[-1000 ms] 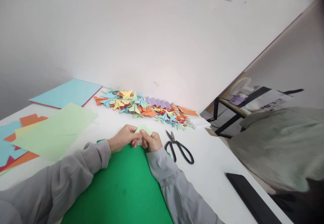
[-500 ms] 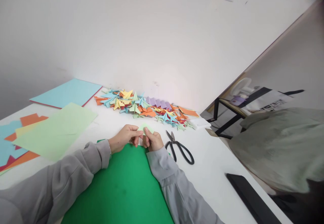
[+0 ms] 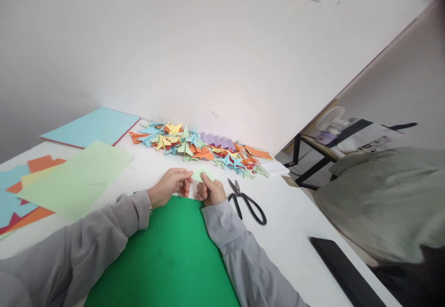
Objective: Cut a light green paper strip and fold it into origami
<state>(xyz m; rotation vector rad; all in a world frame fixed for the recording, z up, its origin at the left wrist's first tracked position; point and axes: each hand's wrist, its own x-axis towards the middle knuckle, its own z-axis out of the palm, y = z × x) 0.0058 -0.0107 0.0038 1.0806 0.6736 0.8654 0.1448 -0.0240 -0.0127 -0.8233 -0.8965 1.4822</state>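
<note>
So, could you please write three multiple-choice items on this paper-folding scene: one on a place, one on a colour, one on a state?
1. Where do the scissors lie?
A. right of the right hand
B. on the blue sheet
C. in the left hand

2. What colour is the small paper that both hands hold?
A. orange
B. pale green
C. purple

3. How is the left hand?
A. flat on the table
B. pinching the paper's edge
C. gripping the scissors

Key: 1 A, they rest on the white table beside that hand; 2 B, it matches the big pale green sheet; 3 B, thumb and fingers meet on the paper.
</note>
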